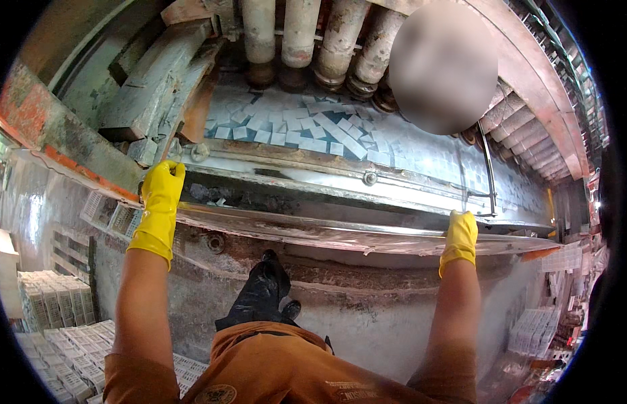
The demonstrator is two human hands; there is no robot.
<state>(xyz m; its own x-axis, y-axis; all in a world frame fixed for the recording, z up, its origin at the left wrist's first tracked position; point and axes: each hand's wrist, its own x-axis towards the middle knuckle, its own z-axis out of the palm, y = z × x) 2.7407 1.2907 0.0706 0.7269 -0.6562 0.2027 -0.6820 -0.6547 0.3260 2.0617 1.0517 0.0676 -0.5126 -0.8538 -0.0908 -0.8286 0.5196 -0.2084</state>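
Both of my hands wear yellow rubber gloves. My left hand (162,190) is closed in a fist at the left end of a long trough, beside a worn grey beam (158,84); what its fingers hold is hidden. My right hand (461,233) is closed at the trough's long metal front edge (313,225), just below a thin black metal frame (489,168); I cannot make out what it grips. Beyond the edge, many small pale rectangular tiles (286,128) and a few longer strips lie scattered on a wet bed.
Thick cylindrical heads (297,34) stand in a row above the bed. A blurred round patch covers the upper right. White plastic crates (54,299) are stacked at the lower left, and more crates (534,330) at the right. A bolt (370,178) sits on the bed's rail.
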